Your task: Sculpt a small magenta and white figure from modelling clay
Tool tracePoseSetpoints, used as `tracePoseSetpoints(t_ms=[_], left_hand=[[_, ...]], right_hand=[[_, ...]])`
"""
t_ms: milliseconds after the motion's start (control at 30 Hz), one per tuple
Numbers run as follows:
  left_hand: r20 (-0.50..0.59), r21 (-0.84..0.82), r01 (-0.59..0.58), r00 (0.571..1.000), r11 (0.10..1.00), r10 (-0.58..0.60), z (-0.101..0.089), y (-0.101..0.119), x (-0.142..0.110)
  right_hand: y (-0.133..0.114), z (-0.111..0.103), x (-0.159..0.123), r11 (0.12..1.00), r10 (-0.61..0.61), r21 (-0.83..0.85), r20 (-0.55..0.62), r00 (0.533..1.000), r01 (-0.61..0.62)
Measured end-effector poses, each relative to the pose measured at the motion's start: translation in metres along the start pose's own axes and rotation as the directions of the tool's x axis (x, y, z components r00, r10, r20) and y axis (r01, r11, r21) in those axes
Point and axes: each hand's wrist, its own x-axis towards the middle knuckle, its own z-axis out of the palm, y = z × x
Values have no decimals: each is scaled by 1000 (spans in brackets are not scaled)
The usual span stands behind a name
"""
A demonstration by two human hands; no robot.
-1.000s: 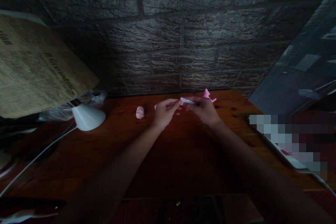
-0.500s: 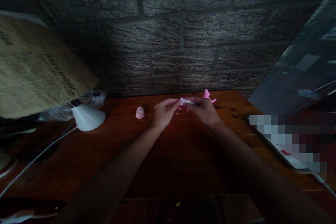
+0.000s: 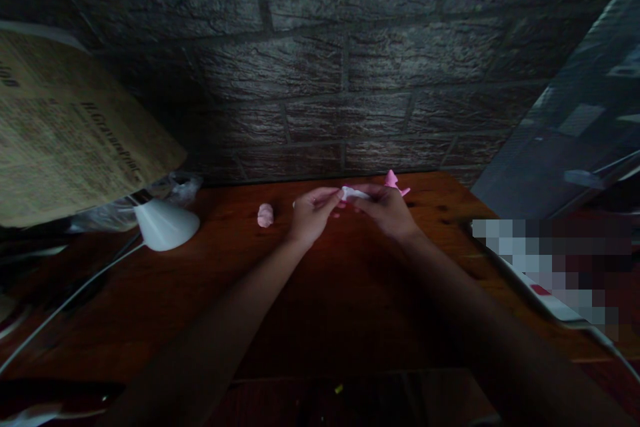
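Above the far part of the wooden table, both hands pinch one small white strip (image 3: 355, 194), which looks like soft modelling clay. My left hand (image 3: 313, 212) grips its left end between thumb and fingertips. The right end is in the closed fingers of my right hand (image 3: 389, 208), which hide part of it. A spot of magenta shows at the strip's upper edge. Left of my hands lies a pale pink lump (image 3: 265, 215), like clay. Just behind my right hand a bright pink pointed figure (image 3: 393, 181) stands partly covered.
On the left is a lamp with a white base (image 3: 167, 225) and a newsprint-patterned shade (image 3: 75, 127); its cable runs toward the front. Crumpled clear plastic (image 3: 183, 188) lies behind it. A stone-block wall (image 3: 310, 73) closes off the back. A white-edged device (image 3: 565, 310), partly pixelated, sits at right.
The whole view has shifted very slightly. Both hands keep nearly the same pinch on the white strip, and nothing else has visibly moved.
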Motion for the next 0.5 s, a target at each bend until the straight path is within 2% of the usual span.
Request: tracePoseSetpoints(t_ms=[233,500], left_hand=[[47,-148,111,993,983,-105,0,-4,3],[83,-189,128,990,974,-114,-1,-4,2]], right_hand=[[1,2,0,997,49,65,-15,999,-48],[-4,4,-3,996,31,81,-9,999,-31]])
